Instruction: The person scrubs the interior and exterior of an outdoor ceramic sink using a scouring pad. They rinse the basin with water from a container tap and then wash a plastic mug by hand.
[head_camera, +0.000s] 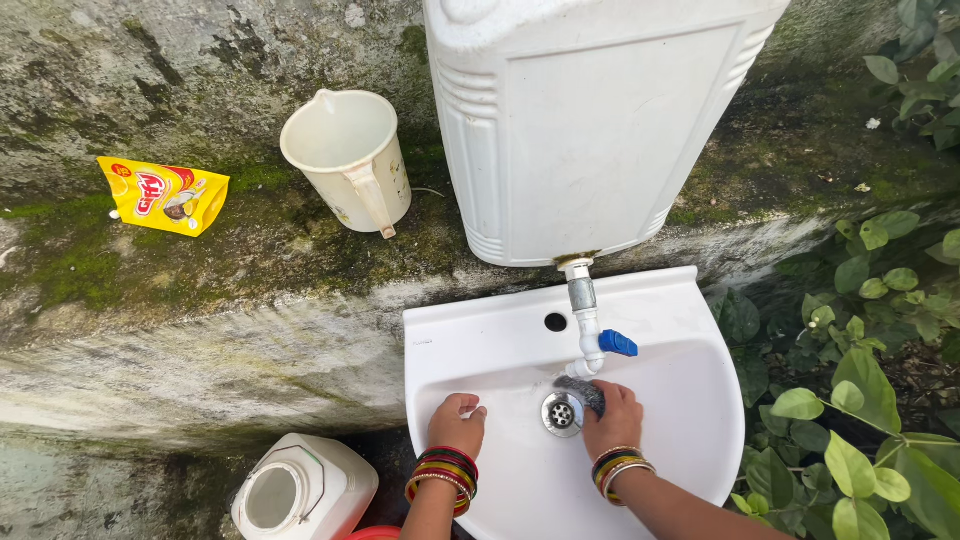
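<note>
Scrubber (581, 392), a grey pad, is lying in the sink (690, 400) bowl just beside the drain (562, 413), below the tap (590, 340) at the back rim. Right hand (612, 418) is pressing it down, fingers curled over it and gripping it. Left hand (457, 422) is resting on the bowl's left slope, fingers loosely bent, holding nothing. Judging by this, firm circling strokes around the drain would be scrubbing best. White tank (580, 120) is standing on the ledge above, contents hidden; jug (348, 155) beside it is looking empty; open white can (300, 492) is sitting below the sink's left corner.
</note>
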